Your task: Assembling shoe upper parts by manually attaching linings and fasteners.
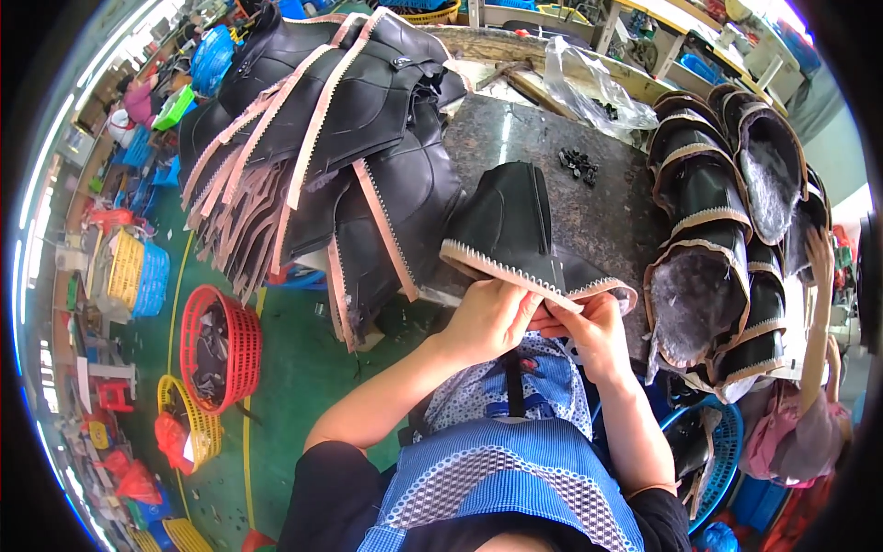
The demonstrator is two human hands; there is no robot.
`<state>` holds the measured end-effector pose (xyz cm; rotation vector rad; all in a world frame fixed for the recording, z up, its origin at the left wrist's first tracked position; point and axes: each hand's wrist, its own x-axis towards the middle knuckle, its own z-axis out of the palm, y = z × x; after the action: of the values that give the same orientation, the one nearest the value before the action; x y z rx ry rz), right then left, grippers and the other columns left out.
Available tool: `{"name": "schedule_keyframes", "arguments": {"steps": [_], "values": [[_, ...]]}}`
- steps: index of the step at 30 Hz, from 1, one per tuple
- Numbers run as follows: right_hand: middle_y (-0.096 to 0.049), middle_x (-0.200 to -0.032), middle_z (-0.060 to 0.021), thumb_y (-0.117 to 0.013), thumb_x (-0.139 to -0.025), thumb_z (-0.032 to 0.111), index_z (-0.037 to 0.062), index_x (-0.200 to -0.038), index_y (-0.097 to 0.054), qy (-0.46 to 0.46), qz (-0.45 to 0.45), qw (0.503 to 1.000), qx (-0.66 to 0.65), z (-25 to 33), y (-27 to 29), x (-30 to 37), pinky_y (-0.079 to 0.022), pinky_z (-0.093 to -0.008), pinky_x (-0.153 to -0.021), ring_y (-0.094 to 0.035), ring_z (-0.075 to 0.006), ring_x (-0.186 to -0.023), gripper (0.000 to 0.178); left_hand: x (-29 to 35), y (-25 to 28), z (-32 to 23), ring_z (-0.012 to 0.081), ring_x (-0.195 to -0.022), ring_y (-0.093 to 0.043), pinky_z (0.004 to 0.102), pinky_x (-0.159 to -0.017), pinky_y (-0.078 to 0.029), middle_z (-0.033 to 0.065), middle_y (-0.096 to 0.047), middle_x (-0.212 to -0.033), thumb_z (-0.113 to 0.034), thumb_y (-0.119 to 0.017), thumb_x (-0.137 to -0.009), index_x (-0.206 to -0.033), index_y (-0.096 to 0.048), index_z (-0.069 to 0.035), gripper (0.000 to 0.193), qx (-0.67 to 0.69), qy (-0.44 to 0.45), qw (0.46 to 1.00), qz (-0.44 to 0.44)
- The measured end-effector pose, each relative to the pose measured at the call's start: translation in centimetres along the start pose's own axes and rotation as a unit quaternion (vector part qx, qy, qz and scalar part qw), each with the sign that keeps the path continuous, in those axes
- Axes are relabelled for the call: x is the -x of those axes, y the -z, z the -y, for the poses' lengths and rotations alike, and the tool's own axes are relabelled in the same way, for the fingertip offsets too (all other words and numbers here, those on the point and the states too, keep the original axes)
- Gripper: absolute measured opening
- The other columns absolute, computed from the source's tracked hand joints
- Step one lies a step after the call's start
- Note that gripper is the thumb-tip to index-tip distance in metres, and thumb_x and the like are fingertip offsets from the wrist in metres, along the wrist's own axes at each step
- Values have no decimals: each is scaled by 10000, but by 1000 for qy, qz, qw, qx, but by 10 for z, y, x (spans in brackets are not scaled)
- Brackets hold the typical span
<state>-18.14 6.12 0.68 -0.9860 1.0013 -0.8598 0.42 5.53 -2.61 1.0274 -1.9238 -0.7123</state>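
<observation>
Black boot upper (506,216) at near edge of the counter (593,221); left hand (490,317) and right hand (593,333) close together, both pinching its toothed pale rim (501,270). Looks light, bendy, slightly slick, hardly fragile; best grip probably that rim, thumbs opposing fingers.

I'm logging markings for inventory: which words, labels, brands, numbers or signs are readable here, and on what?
No text can be read.
Black boot piece in the left hand and right hand: no legible lettering.
Pile of black pieces: a pale mark, too small to read.
</observation>
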Motion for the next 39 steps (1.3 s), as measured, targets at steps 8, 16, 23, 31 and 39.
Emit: {"name": "schedule_keyframes", "arguments": {"steps": [8, 16, 23, 31, 39], "values": [[-709, -919, -93, -627, -964, 145, 15, -1042, -649, -88, -26, 935, -342, 35, -22, -14, -573, -207, -676, -685, -128, -755, 153, 11, 49, -42, 118, -621, -654, 246, -566, -523, 68, -668, -760, -51, -607, -953, -965, -653, 37, 100, 162, 177, 971, -16], [-700, -877, -47, -709, -911, 158, 20, -1000, -696, 19, -37, 964, -263, 18, -47, -14, -542, -243, -741, -664, -109, -777, 164, 28, 47, -36, 139, -709, -678, 255, -639, -555, 92, -693, -832, -54, -586, -974, -1031, -674, 35, 136, 283, 193, 938, -41], [-704, -840, -51, -673, -938, 137, -10, -1008, -687, 80, -8, 960, -270, 12, -54, -15, -518, -247, -674, -640, -93, -715, 163, 23, 42, -46, 158, -631, -676, 258, -560, -541, 103, -692, -798, -72, -631, -954, -988, -680, 45, 131, 225, 199, 950, -82], [-711, -889, -70, -669, -924, 41, -46, -1027, -678, 134, -25, 963, -233, 2, -56, -7, -527, -228, -701, -641, -76, -785, 135, 17, 35, -51, 162, -641, -695, 274, -565, -567, 103, -708, -796, -44, -682, -914, -877, -677, 44, 95, 242, 192, 939, -154], [-683, -846, -19, -692, -904, 43, -43, -1003, -678, 166, -67, 974, -139, -5, -58, -8, -515, -220, -710, -617, -56, -780, 132, 14, 32, -37, 160, -634, -690, 269, -559, -560, 92, -704, -783, 7, -726, -861, -830, -680, 50, 71, -56, -8, 982, -183]]}}
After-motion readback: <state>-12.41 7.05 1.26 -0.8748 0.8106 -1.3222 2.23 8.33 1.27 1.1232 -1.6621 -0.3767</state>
